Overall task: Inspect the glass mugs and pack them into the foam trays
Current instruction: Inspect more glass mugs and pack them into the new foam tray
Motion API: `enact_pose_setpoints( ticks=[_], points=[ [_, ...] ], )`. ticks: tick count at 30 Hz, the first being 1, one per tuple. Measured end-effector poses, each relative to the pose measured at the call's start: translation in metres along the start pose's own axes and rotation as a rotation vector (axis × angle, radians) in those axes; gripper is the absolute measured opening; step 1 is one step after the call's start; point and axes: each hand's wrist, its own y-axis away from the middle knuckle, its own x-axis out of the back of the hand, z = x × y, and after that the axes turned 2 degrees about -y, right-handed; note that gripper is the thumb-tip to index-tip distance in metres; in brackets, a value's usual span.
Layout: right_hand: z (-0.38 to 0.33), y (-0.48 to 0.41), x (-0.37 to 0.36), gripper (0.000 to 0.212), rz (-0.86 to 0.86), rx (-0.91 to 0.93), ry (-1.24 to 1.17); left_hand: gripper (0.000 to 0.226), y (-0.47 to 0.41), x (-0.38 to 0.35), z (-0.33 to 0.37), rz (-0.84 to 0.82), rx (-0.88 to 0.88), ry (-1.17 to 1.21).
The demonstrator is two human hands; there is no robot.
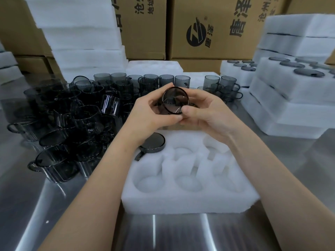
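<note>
Bright, even overhead light glares in streaks off the steel table [54, 205] (edges bowed by wide-angle distortion); the far mugs [54, 98] are blurred.

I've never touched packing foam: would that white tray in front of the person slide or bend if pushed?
Probably light: the foam tray is thick white foam, and much of it is hollow pockets. It would likely slide easily on the shiny metal table. Its soft, fuzzy edges suggest that it dents rather than snaps.

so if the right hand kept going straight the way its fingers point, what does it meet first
The dark smoked round glass mug that the right hand grips; just past it, probably the left hand on the mug's other side.
</note>
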Motion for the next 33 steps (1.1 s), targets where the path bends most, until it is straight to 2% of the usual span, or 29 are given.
enact_pose_setpoints(
  ticks=[3, 7, 10, 13, 16, 19, 21, 24, 26, 30, 33],
  points=[
    [0.001, 0.000, -0.006, 0.040, 0.130, 0.029, 0.183, 0.084, 0.000, -0.002, 0.001, -0.023, 0.000, -0.040],
    [0.003, -0.002, -0.014, 0.051, 0.263, 0.074, 0.458, 0.090, 0.002, -0.008, 0.004, -0.066, -0.077, -0.226],
    [0.004, -0.005, -0.018, 0.048, 0.353, 0.107, 0.514, 0.083, 0.003, -0.011, 0.004, -0.074, -0.136, -0.286],
    [0.005, -0.008, -0.019, 0.034, 0.417, 0.166, 0.536, 0.069, 0.005, -0.013, 0.005, -0.078, -0.170, -0.299],
    [0.002, -0.005, -0.019, 0.029, 0.437, 0.168, 0.422, 0.065, 0.004, -0.013, 0.005, -0.058, -0.208, -0.348],
    [-0.005, -0.003, -0.017, 0.032, 0.426, 0.023, 0.139, 0.065, 0.004, -0.011, 0.003, -0.016, -0.234, -0.303],
    [-0.007, -0.004, -0.013, 0.040, 0.403, -0.048, 0.040, 0.064, 0.005, -0.010, 0.003, 0.008, -0.243, -0.253],
    [-0.005, -0.004, -0.011, 0.052, 0.229, -0.147, -0.029, 0.060, 0.006, -0.009, 0.006, 0.024, -0.234, -0.170],
    [-0.004, -0.003, -0.010, 0.052, 0.148, -0.183, -0.112, 0.056, 0.005, -0.009, 0.007, 0.022, -0.231, -0.156],
    [-0.004, -0.001, -0.006, 0.042, 0.088, -0.091, -0.136, 0.057, 0.003, -0.007, 0.004, 0.025, -0.227, -0.117],
    [-0.004, 0.001, -0.005, 0.046, 0.075, -0.001, -0.109, 0.057, 0.002, -0.005, 0.003, 0.061, -0.205, -0.166]
  ],
)
